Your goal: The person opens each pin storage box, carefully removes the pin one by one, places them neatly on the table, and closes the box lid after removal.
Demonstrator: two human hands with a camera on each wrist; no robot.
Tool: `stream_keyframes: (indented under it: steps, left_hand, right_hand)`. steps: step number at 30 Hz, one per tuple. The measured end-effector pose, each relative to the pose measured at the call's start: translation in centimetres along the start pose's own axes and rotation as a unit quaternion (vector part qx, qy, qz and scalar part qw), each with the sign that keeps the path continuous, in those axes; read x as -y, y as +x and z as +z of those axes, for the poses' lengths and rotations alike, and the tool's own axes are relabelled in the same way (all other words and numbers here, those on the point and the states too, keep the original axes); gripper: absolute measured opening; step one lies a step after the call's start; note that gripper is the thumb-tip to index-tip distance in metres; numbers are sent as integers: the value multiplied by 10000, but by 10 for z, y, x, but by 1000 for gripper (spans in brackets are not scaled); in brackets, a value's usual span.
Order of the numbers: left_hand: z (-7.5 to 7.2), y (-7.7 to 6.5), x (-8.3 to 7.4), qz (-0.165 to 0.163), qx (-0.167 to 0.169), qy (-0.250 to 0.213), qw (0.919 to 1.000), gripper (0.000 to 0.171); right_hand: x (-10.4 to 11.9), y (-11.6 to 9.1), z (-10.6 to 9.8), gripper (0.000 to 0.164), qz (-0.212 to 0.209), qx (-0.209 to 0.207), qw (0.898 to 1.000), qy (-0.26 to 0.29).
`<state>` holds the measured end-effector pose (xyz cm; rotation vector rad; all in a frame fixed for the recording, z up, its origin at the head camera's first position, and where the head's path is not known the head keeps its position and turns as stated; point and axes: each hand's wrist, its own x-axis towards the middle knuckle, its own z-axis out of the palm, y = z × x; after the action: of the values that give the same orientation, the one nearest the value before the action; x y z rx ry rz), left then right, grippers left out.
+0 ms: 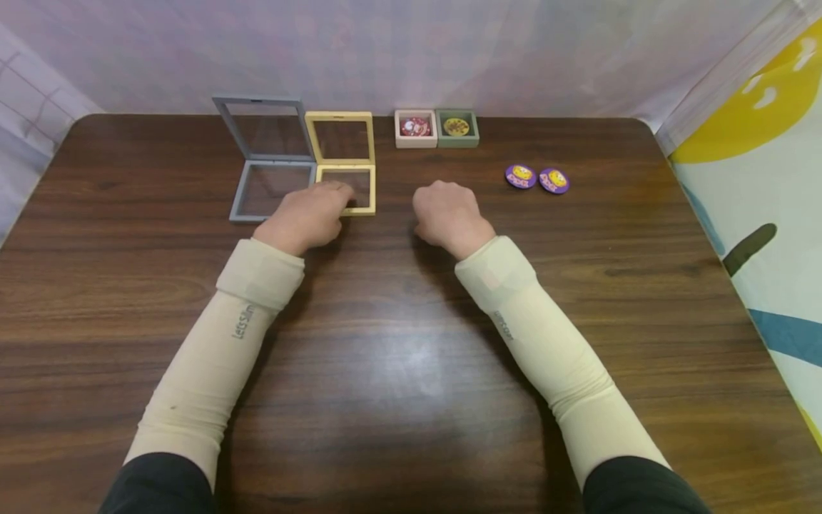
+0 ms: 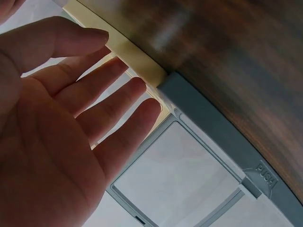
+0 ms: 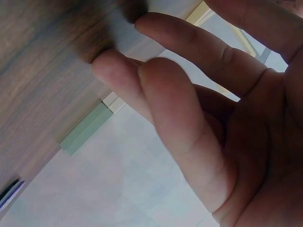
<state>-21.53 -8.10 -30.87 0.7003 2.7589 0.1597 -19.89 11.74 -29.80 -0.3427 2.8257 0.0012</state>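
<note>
My left hand (image 1: 308,215) hovers over the front left of a yellow display frame (image 1: 345,211), which stands unfolded with its clear lid up. In the left wrist view the fingers (image 2: 109,109) are loosely spread and hold nothing, near the yellow rim. A larger grey display frame (image 1: 237,200), marked PUSH on its edge, lies open to the left of the yellow one. Close over the table, my right hand (image 1: 451,214) is to the right of both frames. Its relaxed, bent fingers (image 3: 175,109) have nothing between them, with fingertips right near the wood.
At the back, a pink box (image 1: 416,143) with a red round badge stands against a green box (image 1: 458,143) with a yellow one. Two purple round badges (image 1: 521,176) lie farther right. A pale curtain (image 1: 552,57) hangs behind the brown table (image 1: 398,400).
</note>
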Motion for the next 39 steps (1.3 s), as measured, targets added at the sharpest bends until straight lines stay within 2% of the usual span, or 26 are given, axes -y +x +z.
stream_keyframes:
  steps: [17, 21, 25, 28, 33, 36, 39]
  left_hand:
    - [-5, 0, 3, 173, -380, 165, 9990, 41]
    - [-9, -4, -5, 343, -729, 298, 9963, 41]
    - [-10, -11, -22, 644, -961, 457, 9922, 40]
    - [-7, -16, -37, 782, -857, 598, 9914, 47]
    - [6, -20, -60, 1071, -469, 844, 9895, 47]
    - [9, -23, -65, 1155, -77, 820, 9899, 48]
    - [7, -25, -66, 1046, 344, 752, 9911, 54]
  right_hand:
    - [1, 1, -5, 22, 12, -82, 9999, -71]
    - [1, 1, -7, 22, 10, -100, 9999, -82]
    - [2, 1, -7, 20, 50, -148, 9999, -71]
    - [1, 1, -4, 21, 84, -155, 9998, 1]
    - [-9, -1, -2, 29, 283, -144, 9987, 386]
    - [-12, 2, -7, 33, 442, -277, 9969, 584]
    - [-15, 8, -18, 36, 466, -503, 9952, 697]
